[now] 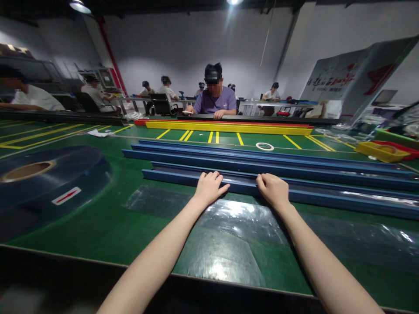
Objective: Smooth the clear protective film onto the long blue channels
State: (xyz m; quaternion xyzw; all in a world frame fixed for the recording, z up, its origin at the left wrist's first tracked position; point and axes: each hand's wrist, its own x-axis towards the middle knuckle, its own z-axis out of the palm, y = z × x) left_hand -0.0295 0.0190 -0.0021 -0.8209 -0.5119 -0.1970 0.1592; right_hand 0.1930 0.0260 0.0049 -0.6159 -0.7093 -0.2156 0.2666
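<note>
Pale wall at the back, 2 ceiling lamps burning overhead, and a wide green tabletop, its far side striped with yellow lines. Across it sits a person in a purple shirt, behind a yellow channel; more people at desks beyond.

Now the writing! A white label with a red arrow on the big film roll at left; back right, a grey board, its dark and red lettering too blurred to read.

Centre stage: the nearest blue channel, lying crosswise beyond a clear film strip. Left hand on its near edge, fingers together, thumb out; right hand there too, fingers curled in. Whether they're clamped on it, can't tell!
</note>
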